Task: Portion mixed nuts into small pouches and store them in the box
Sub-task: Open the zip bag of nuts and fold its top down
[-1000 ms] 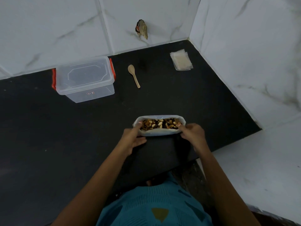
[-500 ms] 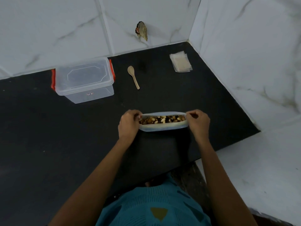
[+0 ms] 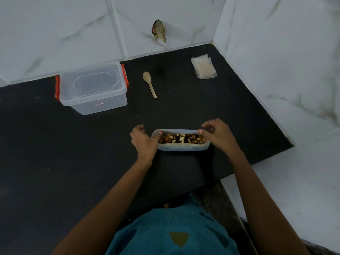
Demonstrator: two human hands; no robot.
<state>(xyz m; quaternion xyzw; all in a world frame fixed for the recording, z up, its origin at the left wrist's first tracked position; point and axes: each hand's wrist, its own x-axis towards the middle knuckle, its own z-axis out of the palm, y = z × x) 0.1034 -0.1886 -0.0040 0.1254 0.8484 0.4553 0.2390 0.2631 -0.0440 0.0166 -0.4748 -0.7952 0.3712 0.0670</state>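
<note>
**Nut bag held open at both ends**

Head view: a bag (image 3: 181,147) of mixed nuts (image 3: 181,138) is seen standing on the black table (image 3: 55,153), with its mouth open and the nuts exposed. The left end of the bag is held by the left hand (image 3: 145,142), the thumb hooked inside the rim and the fingers curled outside. The far rim at the right end is pinched by the right hand (image 3: 217,134) between thumb and fingertips. Each grip is thus closed on the bag.

Beyond the bag and to its left, a clear box (image 3: 93,87) with red latches is set down with its lid on. Beyond the bag, slightly left, a wooden spoon (image 3: 149,83) is laid. Beyond the bag and to its right, well apart from it, a stack of small pouches (image 3: 203,68) is laid flat.
</note>
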